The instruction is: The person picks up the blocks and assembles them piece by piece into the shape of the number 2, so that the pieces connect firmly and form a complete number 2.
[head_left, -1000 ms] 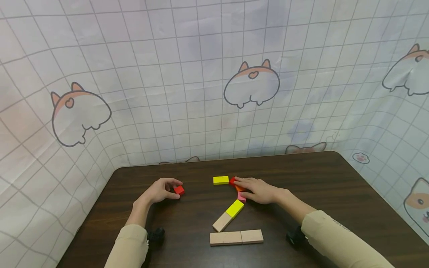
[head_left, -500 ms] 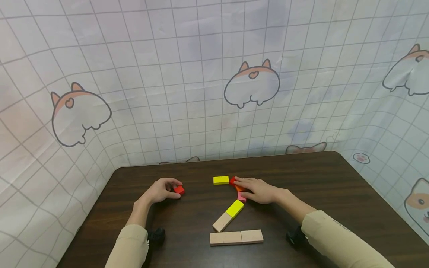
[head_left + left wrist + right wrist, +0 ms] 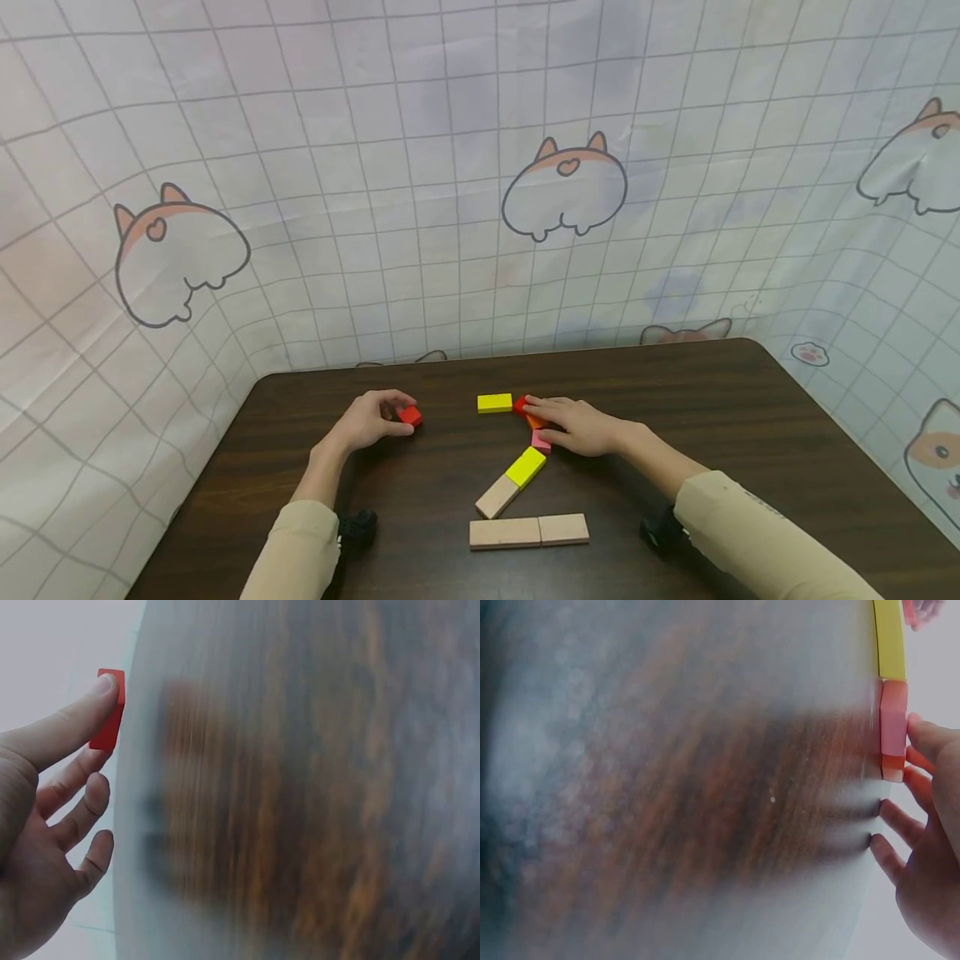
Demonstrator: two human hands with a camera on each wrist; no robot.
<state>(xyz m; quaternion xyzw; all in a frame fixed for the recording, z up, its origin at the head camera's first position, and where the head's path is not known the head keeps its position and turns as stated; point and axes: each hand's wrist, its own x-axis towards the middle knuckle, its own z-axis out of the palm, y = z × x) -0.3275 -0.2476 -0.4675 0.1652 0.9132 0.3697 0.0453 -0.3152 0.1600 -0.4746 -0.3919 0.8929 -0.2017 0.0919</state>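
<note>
My left hand (image 3: 369, 419) pinches a red block (image 3: 410, 416) between thumb and fingers at the left of the table. In the left wrist view that block (image 3: 109, 712) stands clear of the tabletop, with its blurred reflection apart from it. My right hand (image 3: 581, 426) rests beside a curved run of blocks, its extended fingers touching them: a red block (image 3: 520, 406), an orange block (image 3: 536, 422) and a pink block (image 3: 541, 442). The fingers partly cover these. A yellow block (image 3: 495, 404) lies flat left of the red one; another yellow block (image 3: 526, 467) continues the run nearer me.
A plain wooden block (image 3: 497, 497) adjoins the nearer yellow one diagonally. Two more wooden blocks lie end to end in front, a longer block (image 3: 505, 533) and a shorter block (image 3: 564, 529). The dark wooden table (image 3: 660, 375) ends at a patterned white cloth (image 3: 420, 275).
My left hand has moved slightly right and away from me, carrying the red block toward the far yellow block. The right hand and the other blocks have stayed put.
</note>
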